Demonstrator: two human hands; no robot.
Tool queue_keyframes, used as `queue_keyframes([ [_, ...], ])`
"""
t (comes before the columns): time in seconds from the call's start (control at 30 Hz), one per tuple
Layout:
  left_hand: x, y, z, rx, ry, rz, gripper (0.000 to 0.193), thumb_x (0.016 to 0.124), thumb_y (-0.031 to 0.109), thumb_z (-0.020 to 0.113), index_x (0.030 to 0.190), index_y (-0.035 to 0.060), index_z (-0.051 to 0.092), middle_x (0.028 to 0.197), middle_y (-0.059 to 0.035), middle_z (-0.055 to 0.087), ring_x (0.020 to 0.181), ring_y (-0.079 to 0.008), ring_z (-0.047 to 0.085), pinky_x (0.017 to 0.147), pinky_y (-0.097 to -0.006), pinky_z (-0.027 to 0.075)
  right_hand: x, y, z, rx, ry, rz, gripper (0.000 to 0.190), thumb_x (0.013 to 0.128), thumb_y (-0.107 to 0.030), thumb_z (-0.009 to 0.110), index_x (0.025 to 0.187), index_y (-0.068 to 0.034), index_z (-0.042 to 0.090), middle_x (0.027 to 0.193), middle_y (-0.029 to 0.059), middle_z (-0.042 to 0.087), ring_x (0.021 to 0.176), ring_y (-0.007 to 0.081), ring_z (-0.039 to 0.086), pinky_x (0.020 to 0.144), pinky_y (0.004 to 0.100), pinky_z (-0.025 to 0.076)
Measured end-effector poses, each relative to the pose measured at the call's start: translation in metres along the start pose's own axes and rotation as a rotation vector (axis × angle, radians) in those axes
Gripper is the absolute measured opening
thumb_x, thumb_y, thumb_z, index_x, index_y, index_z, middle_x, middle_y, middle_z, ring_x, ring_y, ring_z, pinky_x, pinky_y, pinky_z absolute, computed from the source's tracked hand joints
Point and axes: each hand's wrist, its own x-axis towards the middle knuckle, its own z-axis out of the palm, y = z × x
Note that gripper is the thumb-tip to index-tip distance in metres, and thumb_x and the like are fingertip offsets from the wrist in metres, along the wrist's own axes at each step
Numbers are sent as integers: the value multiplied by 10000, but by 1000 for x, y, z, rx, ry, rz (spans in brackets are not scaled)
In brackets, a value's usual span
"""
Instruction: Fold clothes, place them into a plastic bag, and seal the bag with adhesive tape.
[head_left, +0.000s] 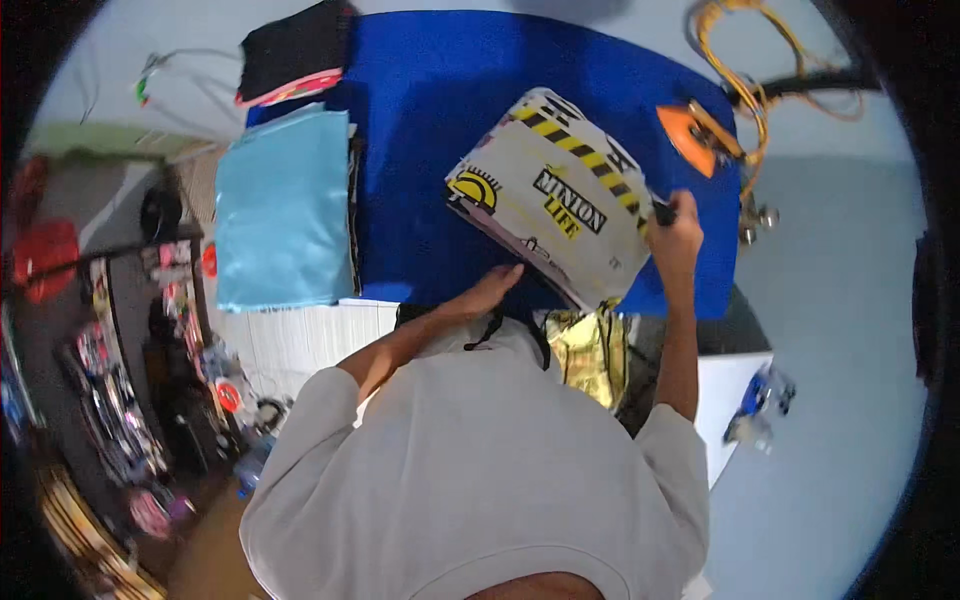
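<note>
A folded stack of printed fabric (592, 180), white with yellow-and-black stripes and lettering, lies askew on a blue-covered board (420, 150). My right hand (679, 232) is at its right corner, the fingers closed around a small black object (664, 213) that looks like a handle; its far end is hidden. My left hand (491, 289) rests low at the front edge of the stack, fingertips close to the layered edge. Whether it grips the fabric cannot be seen.
An orange iron (688, 141) lies at the board's right side, with a yellow cord (757, 112) looping behind. Light-blue satin fabric (285, 217) and folded black fabric (292, 56) lie on the left. Gold shiny material (592, 349) hangs below the front edge.
</note>
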Motion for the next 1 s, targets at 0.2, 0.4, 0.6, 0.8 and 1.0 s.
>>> queue_keyframes([
  [0.2, -43, 24, -123, 38, -258, -114, 347, 982, 355, 598, 1076, 24, 645, 912, -32, 643, 842, -133, 599, 769, -295, 498, -196, -8, 2, 113, 464, 667, 309, 807, -121, 740, 1021, 24, 571, 948, 156, 635, 877, 297, 612, 836, 412, 506],
  [0.4, -23, 36, -183, 29, 9, -177, 262, 971, 350, 583, 940, 90, 606, 819, -3, 563, 754, -132, 541, 734, -313, 487, -257, -124, 103, 36, 622, 727, 303, 777, -104, 742, 995, -17, 549, 863, 105, 597, 787, 222, 583, 726, 375, 486],
  [0.6, -10, 20, -180, -319, 117, -269, 164, 962, 276, 545, 972, 112, 550, 839, -35, 509, 785, -185, 534, 779, -360, 483, -193, -220, 147, 206, 520, 640, 417, 666, -72, 763, 1008, -58, 525, 914, 136, 548, 799, 364, 590, 717, 434, 494],
  [0.8, -34, -9, -148, -272, 243, 43, 287, 937, 162, 527, 1200, 87, 438, 990, -68, 499, 860, -193, 535, 800, -337, 480, -186, -210, 160, 277, 449, 693, 372, 669, -52, 744, 956, -62, 508, 892, 158, 527, 799, 393, 579, 672, 443, 483],
  [1.0, -58, -36, -110, -204, 212, -21, 412, 799, 19, 559, 1184, 40, 416, 1008, -79, 465, 867, -166, 479, 812, -291, 426, -232, -134, 144, 527, 778, 963, 289, 751, -118, 756, 908, -27, 531, 716, 63, 576, 639, 147, 533, 617, 331, 464],
])
